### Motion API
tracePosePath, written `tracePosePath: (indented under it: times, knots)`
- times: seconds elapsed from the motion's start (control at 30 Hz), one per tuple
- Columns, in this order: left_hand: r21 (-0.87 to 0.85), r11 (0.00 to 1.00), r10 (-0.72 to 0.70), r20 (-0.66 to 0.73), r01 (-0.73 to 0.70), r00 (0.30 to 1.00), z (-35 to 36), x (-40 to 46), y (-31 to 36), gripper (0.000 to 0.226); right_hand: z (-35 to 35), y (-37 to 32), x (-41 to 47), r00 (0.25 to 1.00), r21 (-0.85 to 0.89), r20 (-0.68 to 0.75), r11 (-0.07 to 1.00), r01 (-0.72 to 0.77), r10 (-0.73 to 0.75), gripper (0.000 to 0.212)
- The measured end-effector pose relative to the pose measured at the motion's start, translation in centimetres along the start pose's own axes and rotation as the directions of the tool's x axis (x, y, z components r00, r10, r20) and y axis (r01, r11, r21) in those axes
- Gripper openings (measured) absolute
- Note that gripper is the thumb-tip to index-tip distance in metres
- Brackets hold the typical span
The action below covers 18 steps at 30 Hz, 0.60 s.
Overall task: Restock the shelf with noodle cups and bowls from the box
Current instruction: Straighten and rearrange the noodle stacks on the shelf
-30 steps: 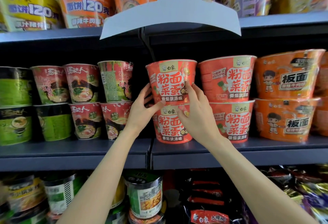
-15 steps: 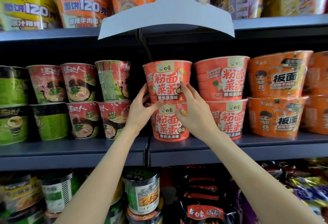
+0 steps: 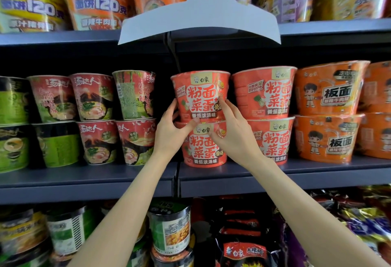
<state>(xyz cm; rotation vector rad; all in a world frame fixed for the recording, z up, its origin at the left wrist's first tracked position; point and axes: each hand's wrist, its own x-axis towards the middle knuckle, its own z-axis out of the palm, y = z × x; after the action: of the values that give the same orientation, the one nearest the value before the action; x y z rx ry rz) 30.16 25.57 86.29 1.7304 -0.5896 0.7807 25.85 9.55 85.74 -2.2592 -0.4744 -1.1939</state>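
Note:
A red noodle bowl [image 3: 198, 95] sits stacked on an identical red bowl [image 3: 201, 150] on the middle shelf [image 3: 232, 173]. My left hand [image 3: 171, 133] grips the upper bowl's lower left side, with the thumb across its base at the front. My right hand [image 3: 232, 133] holds its lower right side, fingers curved up over the label and the thumb lying along the lower bowl's lid. The box is out of view.
To the right stand two more stacked red bowls [image 3: 264, 95], then orange bowls [image 3: 325, 91]. Red and green cups [image 3: 133, 95] fill the shelf on the left. A white paper tag [image 3: 198, 19] hangs from the upper shelf just above the bowl. Packets and tubs fill the shelf below.
Both hands stay on the upper red bowl in almost the same place. Only the view has shifted slightly.

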Motion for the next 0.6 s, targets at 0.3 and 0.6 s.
tracePosePath:
  times: [0.3, 0.6]
  knots:
    - [0.104, 0.994, 0.032, -0.006, -0.032, 0.999, -0.4, -1.1, 0.9, 0.067, -0.3, -0.4, -0.9, 1.000, -0.042, -0.006, 0.999, 0.019, -0.019, 0.066]
    - [0.561, 0.780, 0.384, -0.079, -0.277, 0.920, -9.3, -9.9, 3.1, 0.030, -1.4, -2.8, -5.8, 0.970, -0.073, -0.047, 0.969, 0.235, -0.239, 0.039]
